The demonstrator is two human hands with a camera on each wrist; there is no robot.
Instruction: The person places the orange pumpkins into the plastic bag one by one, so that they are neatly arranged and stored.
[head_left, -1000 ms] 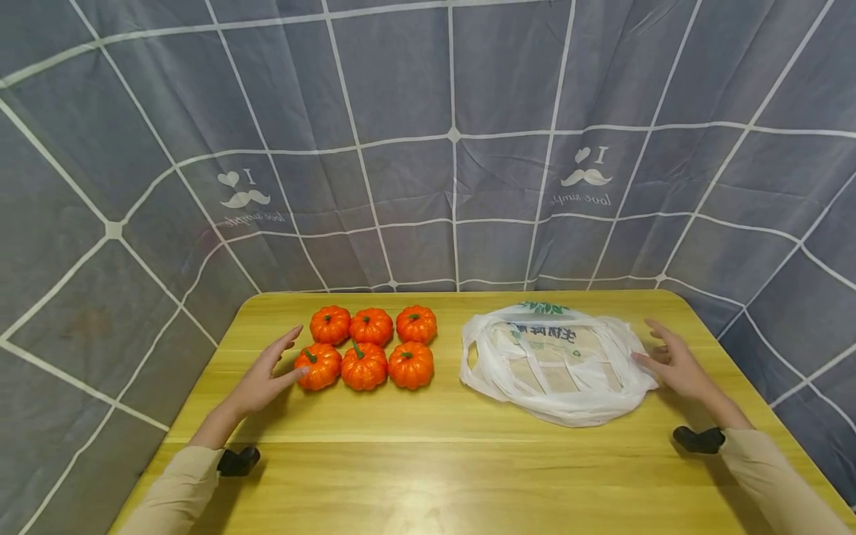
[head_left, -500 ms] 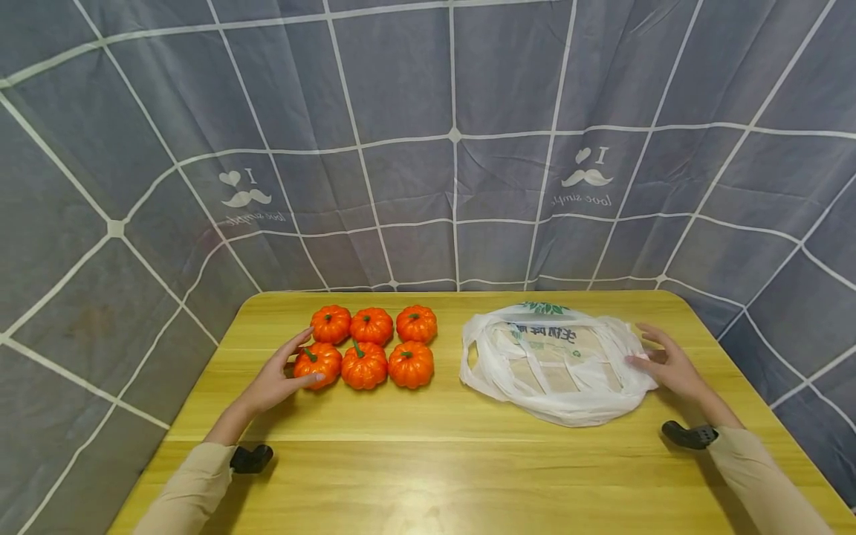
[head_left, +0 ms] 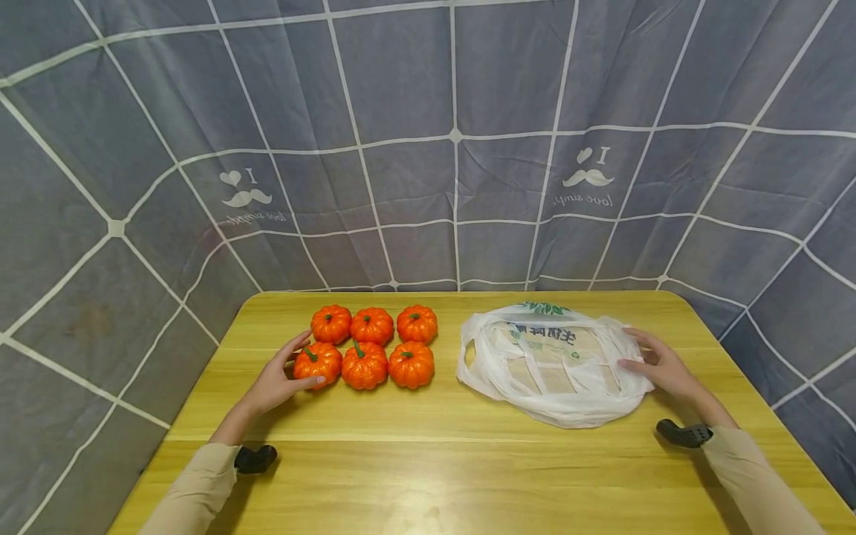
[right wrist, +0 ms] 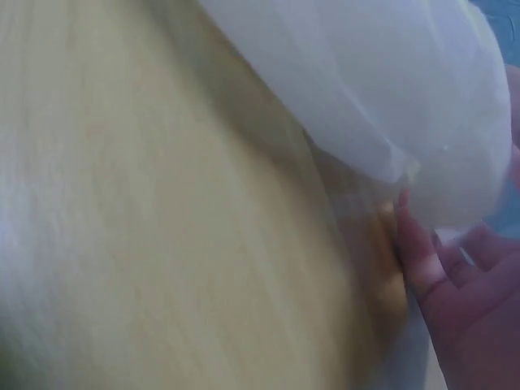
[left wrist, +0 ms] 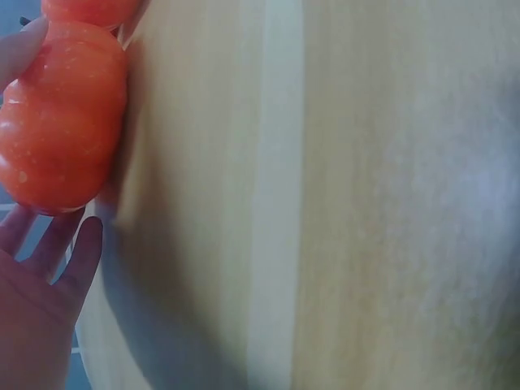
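Small orange pumpkins with green stems sit in two rows at the left of the table. My left hand (head_left: 270, 383) holds the front-left pumpkin (head_left: 321, 365), thumb on its near side and fingers round its left; in the left wrist view that pumpkin (left wrist: 61, 122) lies between thumb and fingers. At the right lies a white plastic bag (head_left: 562, 412) with green leaf print and dark lettering, a flat beige thing (head_left: 535, 353) showing in its middle. My right hand (head_left: 669, 371) grips the bag's right edge, thumb on top; the right wrist view shows its fingers against the plastic (right wrist: 366, 97).
The front-middle pumpkin (head_left: 364, 365) and front-right pumpkin (head_left: 411, 364) stand close beside the held one, with a back row behind them. Grey checked cloth (head_left: 401, 178) hangs behind and at both sides of the wooden table (head_left: 428, 461).
My left hand has moved right and closed in round the front-left pumpkin. The right hand has moved left onto the bag's edge, and the bag has shifted slightly left.
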